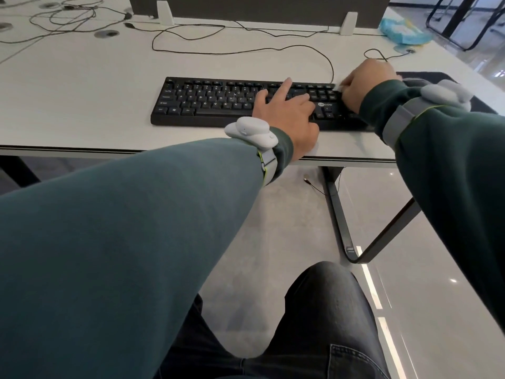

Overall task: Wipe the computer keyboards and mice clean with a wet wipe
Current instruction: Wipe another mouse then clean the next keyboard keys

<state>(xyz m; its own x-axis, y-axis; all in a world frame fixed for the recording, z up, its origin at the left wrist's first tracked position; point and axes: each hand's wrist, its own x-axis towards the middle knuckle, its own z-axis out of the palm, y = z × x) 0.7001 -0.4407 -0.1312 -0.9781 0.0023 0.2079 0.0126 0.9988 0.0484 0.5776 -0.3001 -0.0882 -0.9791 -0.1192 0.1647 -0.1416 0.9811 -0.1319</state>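
**Wiping the keyboard's number pad, left hand steadying**

We judge the step in hand to be the wipe of the keyboard (213, 105), which lies lengthwise across the white desk (82, 91) near its front edge. Our left hand (287, 113) lies flat on the keys right of the middle, fingers straight and spread. It grasps nothing and, as we read it, presses down to stop the board sliding.

Our right hand (366, 80) sits at the keyboard's two o'clock corner, over the number pad. Its fingers are curled down, and a small white scrap shows under them at their nine o'clock side. We take that scrap for the wet wipe (339, 87), pinched between fingers and keys, though most of it is hidden.

From the keyboard, a blue pack of wipes (404, 31) lies well apart at one o'clock, by the desk's far edge. A black mouse pad (437, 76) lies at three o'clock, just beyond the right wrist. We cannot see any mouse; the wrist and sleeve may cover it.

How much of the keyboard is done we cannot tell. The next move calls for drawing the wipe toward nine o'clock along the key rows. The left hand covers keys in that path, so it must lift and re-seat first. Pressure should stay light so the wipe follows the gaps between keys without snagging the cable (332, 67) at twelve o'clock.
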